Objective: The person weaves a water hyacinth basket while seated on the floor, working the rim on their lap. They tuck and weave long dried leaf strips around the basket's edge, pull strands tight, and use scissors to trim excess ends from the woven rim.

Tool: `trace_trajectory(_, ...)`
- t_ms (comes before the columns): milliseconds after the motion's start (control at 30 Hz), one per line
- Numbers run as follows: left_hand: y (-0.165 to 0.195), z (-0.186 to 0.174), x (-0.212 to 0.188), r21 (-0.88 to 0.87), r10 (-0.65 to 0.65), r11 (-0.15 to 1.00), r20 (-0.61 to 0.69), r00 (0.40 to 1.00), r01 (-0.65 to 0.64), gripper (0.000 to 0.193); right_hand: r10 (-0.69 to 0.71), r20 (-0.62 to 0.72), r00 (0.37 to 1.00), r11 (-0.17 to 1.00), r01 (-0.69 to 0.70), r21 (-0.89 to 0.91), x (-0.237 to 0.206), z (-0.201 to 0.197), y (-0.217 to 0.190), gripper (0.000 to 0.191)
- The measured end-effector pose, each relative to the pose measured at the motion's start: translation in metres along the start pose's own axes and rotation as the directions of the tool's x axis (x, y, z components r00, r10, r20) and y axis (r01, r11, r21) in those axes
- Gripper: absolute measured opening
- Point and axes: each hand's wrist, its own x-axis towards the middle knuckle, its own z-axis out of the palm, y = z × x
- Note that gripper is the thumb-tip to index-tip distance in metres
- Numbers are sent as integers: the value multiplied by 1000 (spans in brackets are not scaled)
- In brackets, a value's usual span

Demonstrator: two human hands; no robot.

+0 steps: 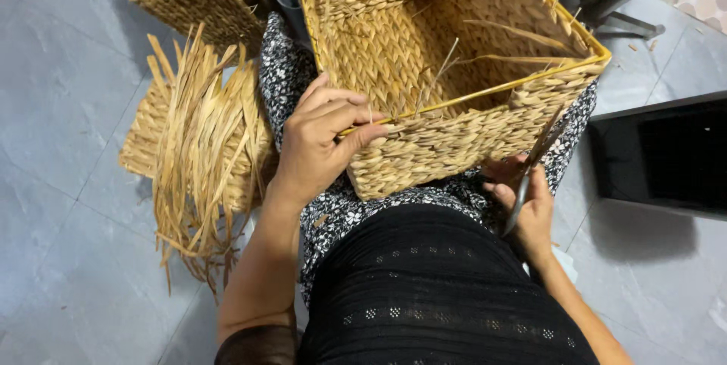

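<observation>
Woven basket [454, 70] rim pinched by left hand [322, 141]; right hand [526, 206] grips scissors [530, 172].

Square tan basket of braided dried grass [454, 138]: rough, matt weave; smooth yellow rim wire. Left of it, loose bundle of flat dry straw strips [201, 153]: fibrous, matt. Below its right corner, metal scissors [530, 176]: dull sheen. Beneath the basket, black-and-white printed cloth [333, 213]: soft. Grey floor tiles [60, 107]: smooth, faintly glossy.
</observation>
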Motion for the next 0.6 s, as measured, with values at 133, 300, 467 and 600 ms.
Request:
trace_trajectory(133,-3,-2,-6,37,-65,997,19,998,64,16,-129,154,980,910,178,-374,2,-17,-49,55)
trace_trajectory(300,6,-17,7,-4,2,1000,-48,999,-2,34,-32,288,957,375,278,-884,27,-20,-136,75)
trace_trajectory(467,23,-7,39,69,125,990,-23,992,-123,42,99,502,859,-41,507,-861,70,12,-196,82)
trace_trajectory(600,27,-9,59,-40,35,999,83,996,-32,20,83,610,788,-64,615,-786,95,47,-214,81)
